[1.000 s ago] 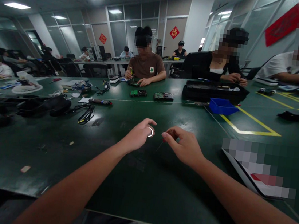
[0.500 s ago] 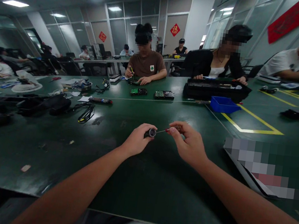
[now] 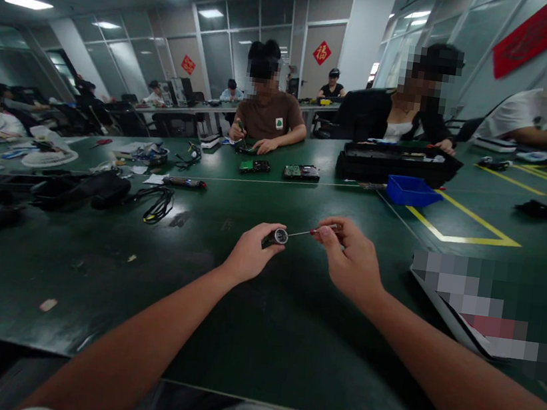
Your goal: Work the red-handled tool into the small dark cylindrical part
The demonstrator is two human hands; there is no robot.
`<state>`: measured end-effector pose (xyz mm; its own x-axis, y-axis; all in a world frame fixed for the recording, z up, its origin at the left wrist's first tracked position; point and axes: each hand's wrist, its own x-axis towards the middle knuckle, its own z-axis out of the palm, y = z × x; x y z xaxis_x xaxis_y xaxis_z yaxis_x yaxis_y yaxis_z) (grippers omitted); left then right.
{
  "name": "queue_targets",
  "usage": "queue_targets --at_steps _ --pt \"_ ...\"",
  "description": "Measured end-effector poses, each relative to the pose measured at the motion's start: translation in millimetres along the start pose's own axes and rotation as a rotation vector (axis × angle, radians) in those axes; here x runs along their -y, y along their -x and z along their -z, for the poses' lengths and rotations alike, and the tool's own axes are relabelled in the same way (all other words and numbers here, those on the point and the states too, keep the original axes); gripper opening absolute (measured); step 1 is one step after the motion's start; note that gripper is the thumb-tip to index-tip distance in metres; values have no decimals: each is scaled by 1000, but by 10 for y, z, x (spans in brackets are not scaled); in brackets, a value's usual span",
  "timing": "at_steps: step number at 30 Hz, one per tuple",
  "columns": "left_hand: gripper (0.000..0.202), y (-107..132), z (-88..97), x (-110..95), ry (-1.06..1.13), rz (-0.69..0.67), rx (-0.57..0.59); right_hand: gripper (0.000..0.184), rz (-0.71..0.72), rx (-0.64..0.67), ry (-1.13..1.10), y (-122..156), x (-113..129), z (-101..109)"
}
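Between the fingers and thumb of my left hand point(image 3: 251, 253) is a small dark cylindrical part point(image 3: 280, 236) with a pale metal rim, its round end facing right and toward me. My right hand point(image 3: 351, 254) is closed around the handle of a screwdriver point(image 3: 306, 231), which has a red collar and a thin shaft. The shaft points left, its tip at or very near the part's rim; whether it goes inside I cannot tell. Both hands are raised above the green table point(image 3: 256, 337).
A blue bin point(image 3: 412, 192) stands beside a long black housing point(image 3: 397, 164). Two circuit-board units point(image 3: 302, 172) lie in front of a co-worker point(image 3: 270, 120). Black cables point(image 3: 155, 206) and a cylindrical tool point(image 3: 184, 182) are on the left; a blurred-out sheet point(image 3: 471, 312) lies right.
My right hand has shifted slightly right and up, showing more of the screwdriver shaft. The cylindrical part has turned a little, with its rim facing me more.
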<state>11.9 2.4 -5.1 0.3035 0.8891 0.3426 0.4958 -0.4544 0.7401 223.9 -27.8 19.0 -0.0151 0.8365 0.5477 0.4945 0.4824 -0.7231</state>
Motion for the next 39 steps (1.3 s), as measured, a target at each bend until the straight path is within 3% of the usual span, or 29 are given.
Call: queue_targets --at_steps 4,11,17,24,36,39 --pt "41 2 11 -3 -4 -14 1 23 -33 10 -1 -17 9 5" --pt "42 -5 16 33 -18 -4 -24 31 -224 13 -50 -73 0 -6" --pt "42 -3 12 45 -36 -28 -27 35 -252 -25 34 -86 -5 3" --pt "41 0 36 58 -79 -67 -19 42 -161 -35 154 -82 28 33" --pt "42 -6 63 59 -144 -74 -2 20 31 102 43 -17 38 28" --pt "41 -6 62 56 -167 -73 -2 21 2 130 60 -31 44 31"
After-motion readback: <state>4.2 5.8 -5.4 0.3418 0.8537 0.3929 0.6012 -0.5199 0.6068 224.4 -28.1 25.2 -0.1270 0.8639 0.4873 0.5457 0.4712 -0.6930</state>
